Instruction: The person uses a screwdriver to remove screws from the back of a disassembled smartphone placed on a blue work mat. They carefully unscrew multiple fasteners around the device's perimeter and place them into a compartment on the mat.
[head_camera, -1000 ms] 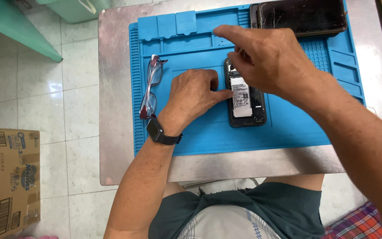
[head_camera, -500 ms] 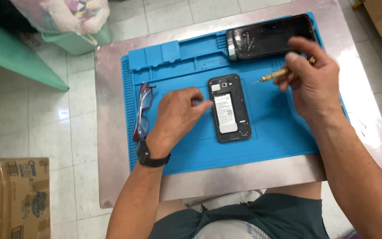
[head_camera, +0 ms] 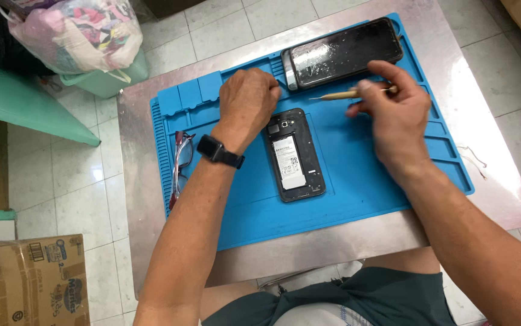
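We see the right hand (head_camera: 393, 115) curled around a thin wooden-handled tool (head_camera: 348, 93). The fingers pinch the handle, and the metal tip points left, just under the big dark phone (head_camera: 345, 53) at the top of the blue mat (head_camera: 357, 181).

The left hand (head_camera: 245, 99) is closed in a loose fist. It rests on the mat right by the top corner of the small open phone (head_camera: 293, 155). We cannot tell if it holds anything. A black watch (head_camera: 218, 151) sits on that wrist.

The small phone lies flat in the middle of the mat with its back off. We can see its white battery (head_camera: 289, 163) inside the black frame.

Red glasses (head_camera: 182, 163) lie on the left side of the mat. The mat sits on a shiny metal counter (head_camera: 139, 157).
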